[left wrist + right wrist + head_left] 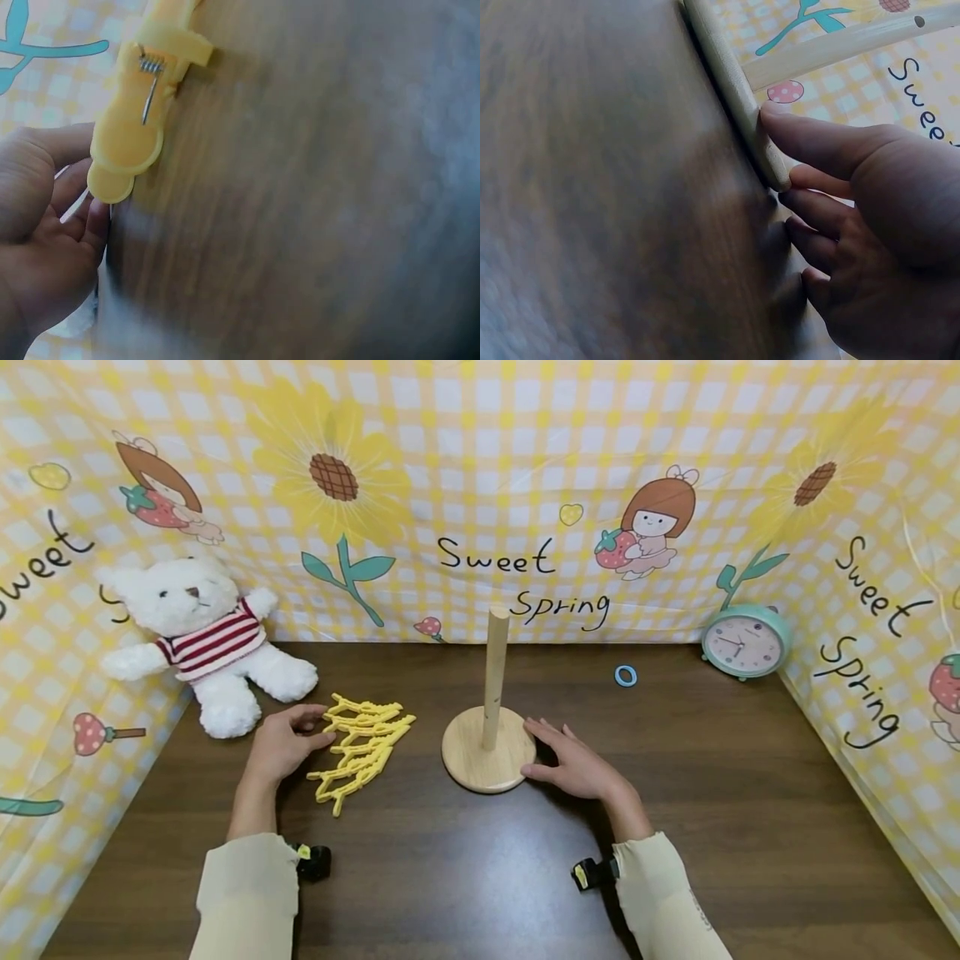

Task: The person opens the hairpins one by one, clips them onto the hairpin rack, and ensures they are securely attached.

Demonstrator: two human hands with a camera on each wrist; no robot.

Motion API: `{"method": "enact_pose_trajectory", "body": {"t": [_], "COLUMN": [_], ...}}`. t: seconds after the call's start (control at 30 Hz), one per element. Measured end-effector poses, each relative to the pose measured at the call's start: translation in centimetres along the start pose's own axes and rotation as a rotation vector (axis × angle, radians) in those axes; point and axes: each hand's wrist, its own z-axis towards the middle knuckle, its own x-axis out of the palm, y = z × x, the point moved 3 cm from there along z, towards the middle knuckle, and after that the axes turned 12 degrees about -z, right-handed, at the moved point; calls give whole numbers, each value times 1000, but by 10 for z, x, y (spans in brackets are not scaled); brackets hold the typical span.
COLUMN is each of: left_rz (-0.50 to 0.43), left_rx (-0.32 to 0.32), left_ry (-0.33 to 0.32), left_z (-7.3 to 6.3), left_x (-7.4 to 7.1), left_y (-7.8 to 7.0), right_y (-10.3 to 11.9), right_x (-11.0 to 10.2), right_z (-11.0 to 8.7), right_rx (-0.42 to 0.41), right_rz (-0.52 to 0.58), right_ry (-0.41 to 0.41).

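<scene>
Left hand (281, 743): fingers bent at ends of yellow clips (363, 750); pinch or mere touch, cannot tell. Clips crowd beyond fingertips; lifting one could snag neighbours. Right hand (576, 765): fingers extended, touching wooden stand (492, 710); uneven pressure might tip it.

Our table (480, 877) from left to right, cloth (480, 468) behind
We see the teddy bear (217, 647) at back left, the clips (363, 743) before it and to its right, our left hand (283, 742) beside their left ends; the stand (493, 727) is mid-table, our right hand (577, 766) at its right rim; farther back lies the ring (617, 676), and right of that, the clock (745, 645).
</scene>
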Motion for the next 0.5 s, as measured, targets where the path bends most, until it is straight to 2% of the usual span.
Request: {"method": "enact_pose_trajectory", "body": {"t": [0.2,0.37,0.5], "left_rz": [-41,-75,-164], "left_rx": [2,-26,-49], "left_ry": [1,-3,-17], "left_z": [-2,-5,-8], "left_x": [-6,-9,-10], "left_y": [-7,-10,-14], "right_y": [2,0,-1], "right_x": [-1,-2,-2], "right_z": [0,1,1], "right_rx": [-8,-24,-31], "right_rz": [18,8,-2], "right_ry": [-10,-23,-20]}}
